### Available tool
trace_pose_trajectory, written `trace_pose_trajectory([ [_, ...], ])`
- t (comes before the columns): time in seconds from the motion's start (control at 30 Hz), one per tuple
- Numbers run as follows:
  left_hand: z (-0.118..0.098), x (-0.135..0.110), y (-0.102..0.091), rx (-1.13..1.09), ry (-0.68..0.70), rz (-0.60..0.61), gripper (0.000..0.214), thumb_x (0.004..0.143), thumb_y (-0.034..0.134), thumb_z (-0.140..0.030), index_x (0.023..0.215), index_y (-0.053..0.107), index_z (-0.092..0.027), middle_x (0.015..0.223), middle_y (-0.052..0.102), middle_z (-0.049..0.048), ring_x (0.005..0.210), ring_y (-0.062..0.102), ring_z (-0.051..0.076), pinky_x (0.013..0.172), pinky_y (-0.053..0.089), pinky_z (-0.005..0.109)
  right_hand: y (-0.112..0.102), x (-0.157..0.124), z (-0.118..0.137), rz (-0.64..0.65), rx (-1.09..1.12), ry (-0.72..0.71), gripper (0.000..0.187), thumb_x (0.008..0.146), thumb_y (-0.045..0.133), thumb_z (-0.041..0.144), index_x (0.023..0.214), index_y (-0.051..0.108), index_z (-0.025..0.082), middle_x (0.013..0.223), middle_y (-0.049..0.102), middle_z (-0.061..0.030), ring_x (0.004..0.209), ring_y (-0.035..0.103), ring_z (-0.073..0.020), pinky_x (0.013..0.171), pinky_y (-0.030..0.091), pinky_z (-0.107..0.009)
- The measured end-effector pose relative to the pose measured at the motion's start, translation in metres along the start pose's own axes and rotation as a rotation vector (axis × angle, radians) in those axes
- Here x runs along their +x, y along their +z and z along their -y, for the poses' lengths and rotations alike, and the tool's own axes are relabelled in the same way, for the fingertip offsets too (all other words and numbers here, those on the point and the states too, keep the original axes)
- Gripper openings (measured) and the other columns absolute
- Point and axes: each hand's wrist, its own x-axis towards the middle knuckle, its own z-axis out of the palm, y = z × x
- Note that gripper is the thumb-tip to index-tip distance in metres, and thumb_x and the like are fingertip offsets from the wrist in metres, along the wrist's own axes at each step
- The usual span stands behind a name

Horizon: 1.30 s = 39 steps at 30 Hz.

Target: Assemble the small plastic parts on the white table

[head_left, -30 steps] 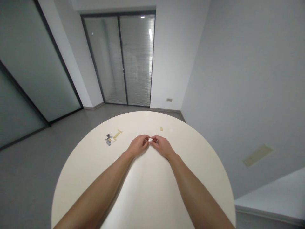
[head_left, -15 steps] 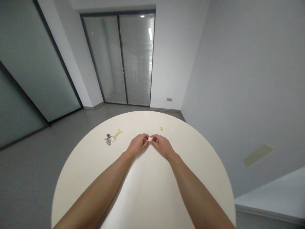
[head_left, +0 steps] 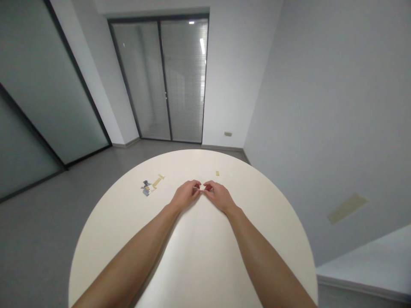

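On the far left of the round white bench, a small cluster of grey pieces lies near the edge, with thin cream strips just beside it, angled up and to the right. Further right, the left hand rests low over the bench, its thumb and fingertips pinched together. The right hand mirrors it from the other side, and the two meet fingertip to fingertip near the middle of the bench. Between them sits a small pale piece, apparently gripped by both hands, though it is so small and so hidden by the fingers that its shape is hard to make out. Beyond the right hand, well apart from everything else, a lone cream block lies flat on the bench. Past the bench's far edge stands a glazed double door with blinds behind the glass.
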Motion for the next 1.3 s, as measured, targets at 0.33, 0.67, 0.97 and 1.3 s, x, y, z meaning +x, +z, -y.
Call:
trace_pose_trajectory([
  [0.33,-0.0016,0.0002,-0.0013,-0.020,-0.009,0.007,0.023,0.090,0.055,-0.032,0.110,0.062,-0.024,0.104,0.069,0.0039,0.091,0.064,0.019,0.081,0.048,0.030,-0.0023,-0.0008,0.0015,0.008,-0.007,0.000,0.020,0.090,0.062,0.033,0.109,0.063,0.026,0.094,0.072,-0.0013,0.088,0.065,-0.0172,0.081,0.047,-0.029],
  [0.67,0.0005,0.0002,0.0000,-0.033,0.021,-0.008,0.024,0.090,0.055,-0.029,0.113,0.062,-0.024,0.106,0.069,0.0031,0.099,0.064,0.019,0.086,0.048,0.031,0.0002,-0.0003,-0.0015,0.007,-0.007,0.010,0.020,0.092,0.058,0.033,0.109,0.064,0.025,0.095,0.072,-0.0024,0.088,0.065,-0.0174,0.080,0.047,-0.029],
  [0.97,-0.0011,0.0003,-0.0006,-0.033,0.030,0.005,0.024,0.090,0.053,-0.026,0.112,0.064,-0.024,0.107,0.070,0.0025,0.098,0.063,0.018,0.086,0.048,0.030,0.0007,-0.0008,-0.0018,0.000,-0.003,-0.013,0.017,0.096,0.051,0.032,0.103,0.065,0.024,0.095,0.072,-0.0029,0.088,0.065,-0.0167,0.080,0.046,-0.028],
  [1.3,-0.0056,-0.0001,-0.0040,-0.042,0.031,0.011,0.027,0.088,0.052,-0.023,0.113,0.065,-0.025,0.105,0.070,0.0029,0.097,0.063,0.019,0.087,0.049,0.031,0.0009,-0.0002,-0.0019,-0.003,-0.023,-0.008,0.018,0.097,0.049,0.031,0.103,0.065,0.023,0.096,0.071,-0.0034,0.088,0.064,-0.0167,0.078,0.045,-0.027],
])
